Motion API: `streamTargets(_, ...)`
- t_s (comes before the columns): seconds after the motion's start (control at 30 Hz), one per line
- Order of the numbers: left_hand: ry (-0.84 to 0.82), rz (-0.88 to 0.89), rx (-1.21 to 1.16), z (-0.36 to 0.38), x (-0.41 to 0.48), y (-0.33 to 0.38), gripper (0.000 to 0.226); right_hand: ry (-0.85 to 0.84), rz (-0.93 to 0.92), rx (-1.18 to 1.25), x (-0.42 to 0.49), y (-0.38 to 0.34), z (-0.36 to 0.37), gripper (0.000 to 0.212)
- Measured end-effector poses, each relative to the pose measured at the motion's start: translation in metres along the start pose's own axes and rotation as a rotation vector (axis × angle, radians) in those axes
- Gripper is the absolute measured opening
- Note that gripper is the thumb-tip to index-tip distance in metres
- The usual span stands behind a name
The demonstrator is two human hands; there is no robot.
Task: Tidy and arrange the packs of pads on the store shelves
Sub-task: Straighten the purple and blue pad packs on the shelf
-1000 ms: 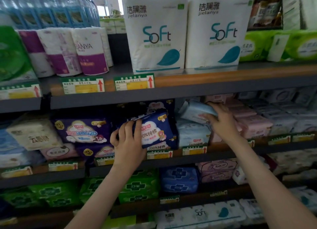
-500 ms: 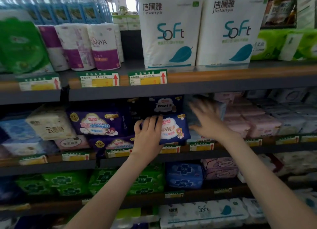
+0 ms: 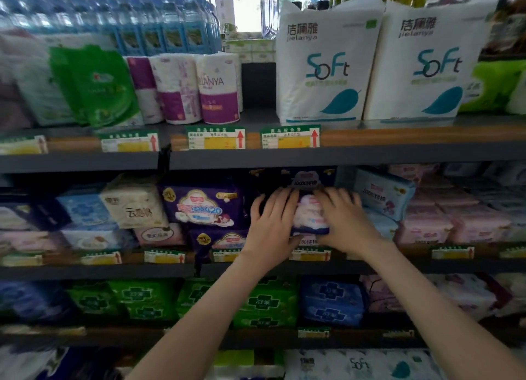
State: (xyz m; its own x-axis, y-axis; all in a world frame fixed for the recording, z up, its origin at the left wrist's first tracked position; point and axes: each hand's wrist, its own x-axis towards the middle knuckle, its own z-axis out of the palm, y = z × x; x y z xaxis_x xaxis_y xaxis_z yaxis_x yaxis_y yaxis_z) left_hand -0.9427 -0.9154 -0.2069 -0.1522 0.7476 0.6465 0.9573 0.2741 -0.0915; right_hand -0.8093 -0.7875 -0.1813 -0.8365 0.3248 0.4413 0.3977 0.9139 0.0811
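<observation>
Currently I log both hands gripping one dark blue pack (image 3: 308,217): left hand (image 3: 271,226) curls round its left edge, right hand (image 3: 345,223) round its right. It sits on the middle shelf (image 3: 113,272), between a purple pack (image 3: 205,206) and a light blue pack (image 3: 381,193). Tissue bags (image 3: 327,66) stand above.

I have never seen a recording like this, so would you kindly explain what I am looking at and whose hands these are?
There is no machine here: a person wears a camera on the head, so this single picture looks forward and down at their two bare hands. The left hand and the right hand hold a dark blue pack of pads between them on a store shelf, fingers curled over its sides. A purple pack sits to its left, a light blue pack to its right. White tissue bags stand on the shelf above; green packs lie below.
</observation>
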Motion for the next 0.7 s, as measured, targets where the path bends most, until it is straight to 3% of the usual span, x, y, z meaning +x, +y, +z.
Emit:
streamTargets(0.13,0.139,-0.064,0.104,-0.021,-0.023,-0.038,0.073,0.191,0.066,-0.079,0.01,0.008,0.014,0.099)
streamTargets(0.23,0.124,-0.167,0.185,-0.027,-0.037,-0.075,0.074,0.238,0.066,-0.169,0.024,0.004,0.029,0.097)
streamTargets(0.37,0.024,-0.251,0.188,-0.028,-0.038,-0.102,0.09,0.066,0.2,-0.186,0.041,0.002,0.031,0.086)
streamTargets(0.43,0.028,-0.25,0.165,-0.031,-0.034,-0.104,0.095,-0.004,0.226,-0.129,0.045,0.006,0.03,0.079)
streamTargets(0.57,0.024,-0.189,0.239,-0.044,-0.03,-0.106,0.103,0.011,0.198,-0.078,0.044,0.0,0.03,0.067)
streamTargets(0.7,0.017,-0.079,0.3,-0.053,-0.043,-0.109,0.093,0.215,0.097,-0.099,0.043,-0.017,0.041,0.074)
